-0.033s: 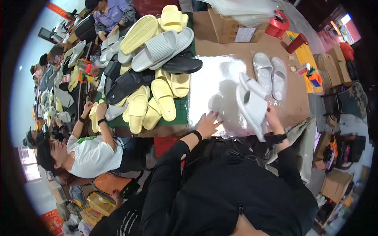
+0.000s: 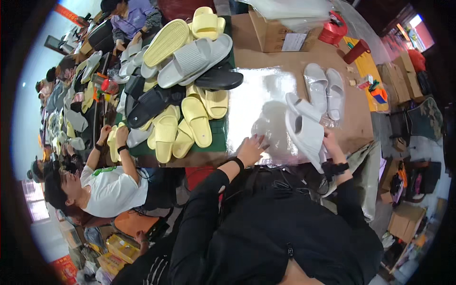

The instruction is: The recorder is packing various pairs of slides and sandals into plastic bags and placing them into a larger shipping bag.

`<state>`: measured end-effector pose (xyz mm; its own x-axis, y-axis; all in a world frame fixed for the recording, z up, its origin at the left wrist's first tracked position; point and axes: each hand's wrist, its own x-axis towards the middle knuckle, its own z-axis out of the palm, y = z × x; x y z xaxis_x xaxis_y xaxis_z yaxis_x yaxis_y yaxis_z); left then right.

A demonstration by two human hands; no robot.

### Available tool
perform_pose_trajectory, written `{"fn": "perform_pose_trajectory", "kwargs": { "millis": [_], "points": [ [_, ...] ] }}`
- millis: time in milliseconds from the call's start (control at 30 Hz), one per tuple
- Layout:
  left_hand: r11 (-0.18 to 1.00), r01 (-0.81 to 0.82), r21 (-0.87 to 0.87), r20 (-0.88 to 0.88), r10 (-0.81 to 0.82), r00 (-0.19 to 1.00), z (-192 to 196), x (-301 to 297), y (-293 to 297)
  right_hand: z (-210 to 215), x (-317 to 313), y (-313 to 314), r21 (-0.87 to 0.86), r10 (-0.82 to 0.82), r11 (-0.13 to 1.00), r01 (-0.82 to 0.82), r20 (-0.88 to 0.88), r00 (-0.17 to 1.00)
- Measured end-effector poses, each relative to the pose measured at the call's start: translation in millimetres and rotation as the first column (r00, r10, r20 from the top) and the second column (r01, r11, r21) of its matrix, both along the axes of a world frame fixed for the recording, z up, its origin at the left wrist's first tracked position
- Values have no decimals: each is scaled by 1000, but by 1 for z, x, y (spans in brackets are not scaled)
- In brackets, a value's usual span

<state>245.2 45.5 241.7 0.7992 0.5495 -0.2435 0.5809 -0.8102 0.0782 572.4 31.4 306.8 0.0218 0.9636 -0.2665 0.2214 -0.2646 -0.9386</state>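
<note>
Pale-grey slide sandal (image 2: 306,135) is clamped in your right fingers (image 2: 328,137). Your left fingers (image 2: 253,144), apart, touch clear plastic (image 2: 249,99).

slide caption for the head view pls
Right hand holding a pale grey open-toed slipper, left hand on flat glossy plastic sheeting.

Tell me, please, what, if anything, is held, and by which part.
The right hand holds a pale slipper by its right edge; the left hand, resting on shiny plastic, apparently holds nothing.
</note>
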Motion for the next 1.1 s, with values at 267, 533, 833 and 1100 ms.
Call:
{"fn": "perform_pose_trajectory", "kwargs": {
  "millis": [267,533,833,1100],
  "points": [
    [996,85,-22,346,-73,935,-40,19,31,36,-2,-60,-163,382,870,-465,-371,846],
    [907,-181,-380,426,345,837,-19,30,54,43,-35,-72,-342,293,814,-470,-457,840],
    [874,-238,-423,493,442,749,25,35,56,38,-39,-60,-78,325,942,-326,-23,945],
    [892,-299,-339,518,443,732,40,67,27,16,-49,-65,287,25,883,-371,761,648]
  ]
}}
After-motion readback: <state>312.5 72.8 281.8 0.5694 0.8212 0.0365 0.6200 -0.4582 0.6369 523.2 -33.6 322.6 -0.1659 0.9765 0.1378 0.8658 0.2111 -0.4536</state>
